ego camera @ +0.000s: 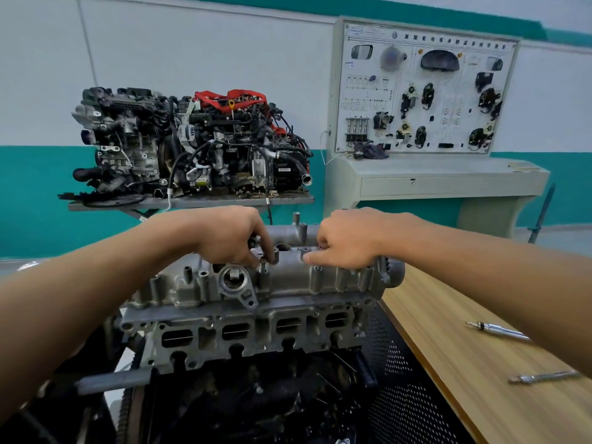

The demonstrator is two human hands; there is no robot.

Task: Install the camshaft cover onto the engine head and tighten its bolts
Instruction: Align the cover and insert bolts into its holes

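The grey aluminium camshaft cover (288,280) lies on top of the engine head (250,334), which sits on a dark engine block on a stand. My left hand (227,235) is over the cover's left half, its curled fingers pinching a bolt (263,267) that stands in a hole near the cover's front edge. My right hand (346,238) rests on the cover's right half with curled fingers, the fingertips pressed to the cover; whether they hold a bolt is hidden.
A wooden bench (480,363) at the right carries two metal tools (499,330) (541,378). Black perforated mesh (394,363) lies between bench and engine. Behind stand another engine on a table (192,142) and a white training panel (423,91).
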